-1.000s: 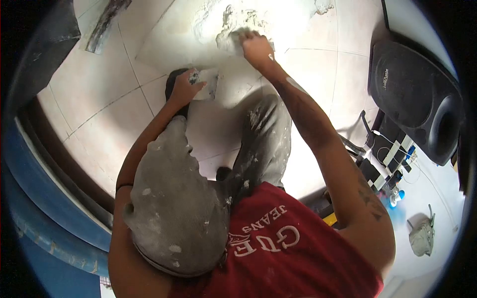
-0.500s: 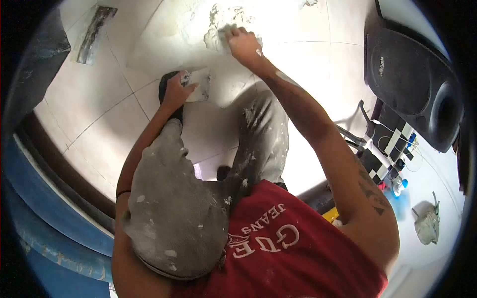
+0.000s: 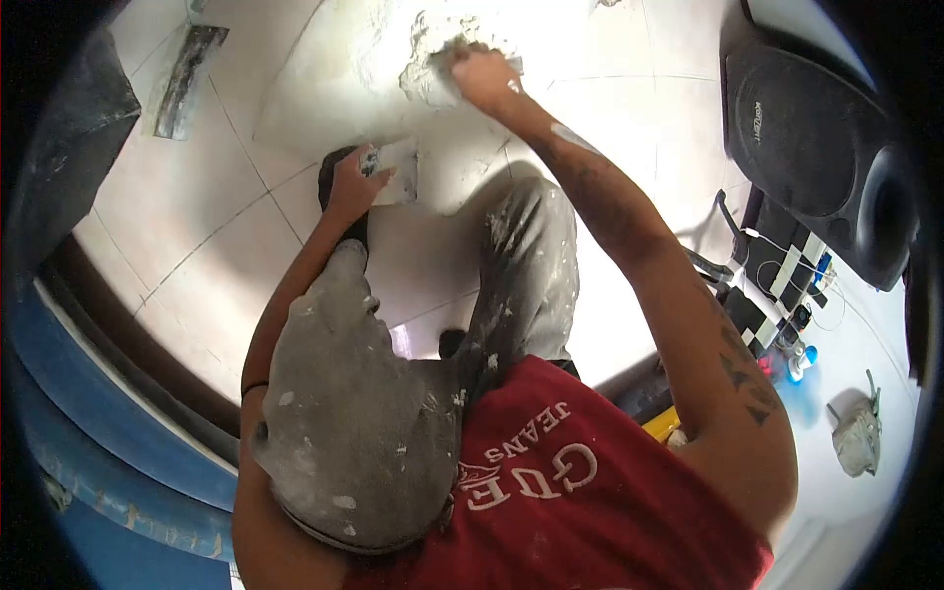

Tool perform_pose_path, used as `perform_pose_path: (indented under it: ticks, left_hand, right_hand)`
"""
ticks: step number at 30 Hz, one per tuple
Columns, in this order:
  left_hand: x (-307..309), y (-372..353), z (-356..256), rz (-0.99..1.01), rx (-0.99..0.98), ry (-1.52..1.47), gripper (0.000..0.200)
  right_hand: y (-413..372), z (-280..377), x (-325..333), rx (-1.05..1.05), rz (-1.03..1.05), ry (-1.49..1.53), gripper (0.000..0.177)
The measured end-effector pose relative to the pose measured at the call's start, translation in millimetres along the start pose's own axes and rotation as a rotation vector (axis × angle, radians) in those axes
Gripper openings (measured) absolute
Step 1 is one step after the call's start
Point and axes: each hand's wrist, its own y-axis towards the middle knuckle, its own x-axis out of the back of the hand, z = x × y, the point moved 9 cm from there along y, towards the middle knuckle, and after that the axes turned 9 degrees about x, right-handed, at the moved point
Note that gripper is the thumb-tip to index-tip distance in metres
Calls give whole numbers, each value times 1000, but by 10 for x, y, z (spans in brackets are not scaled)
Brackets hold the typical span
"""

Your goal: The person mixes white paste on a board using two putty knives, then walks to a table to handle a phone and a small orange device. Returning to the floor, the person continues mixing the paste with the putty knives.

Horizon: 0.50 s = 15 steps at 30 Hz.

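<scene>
I am crouched over a pale board [image 3: 315, 88] lying on the tiled floor. My right hand [image 3: 484, 77] reaches forward, closed around a small putty knife [image 3: 514, 65] whose blade is mostly hidden. It presses into a lump of grey-white putty [image 3: 425, 54] on the board. My left hand [image 3: 349, 185] is nearer to me, by my dark shoe [image 3: 334, 167]. It grips a flat, putty-smeared scraper blade [image 3: 398, 172] held just above the board's near edge. My grey, spattered trousers [image 3: 521, 265] and red shirt fill the lower part of the head view.
A long dirty trowel [image 3: 187, 69] lies on the tiles at far left. A big black speaker [image 3: 816, 128] stands at right, with cables and small devices [image 3: 787, 285] below it and a grey bag [image 3: 855, 438] further down. A blue wall base [image 3: 98, 413] runs along the left.
My right hand has shifted slightly across the putty lump. My left hand has kept its hold on the scraper blade near my shoe. The view has drifted a little.
</scene>
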Motion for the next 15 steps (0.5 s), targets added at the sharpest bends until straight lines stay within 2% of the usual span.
perform_pose_path:
  ticks: [1,2,4,5,8,9,10,12,13,14,15]
  left_hand:
    - [31,-29,-51,-42,-29,49,62]
    - [12,-83,-99,-73,-55,97,62]
    - [10,-136,-195,30,26,19,61]
    - [35,-125,-215,68,67,-20,61]
    - [5,-57,-63,-34,-33,8,59]
    - [-33,6,38,-29,-33,-29,59]
    - [-95,68,151,-14,-30,-63,59]
    - [-168,-34,216,47,7,-55,60]
    - [-132,-66,116,64,28,-20,61]
    - [-73,-24,14,71,42,14,62]
    - [-156,41,237,67,44,-53,64]
  right_hand:
    - [49,-14,-19,4,22,43,29]
    - [49,-161,-143,-64,151,165,29]
    - [97,-445,-127,-209,417,418,28]
    - [88,-411,154,-243,408,442,26]
    - [-124,24,-65,-14,-76,35,21]
    - [-63,-75,-319,-43,126,145,20]
    - [-13,-194,-226,-72,275,258,21]
    - [-21,-514,-247,-148,136,370,20]
    - [-77,-547,-143,-213,33,316,22]
    - [-125,-446,-477,-242,242,201,25]
    - [-134,-268,-303,-113,8,129,26]
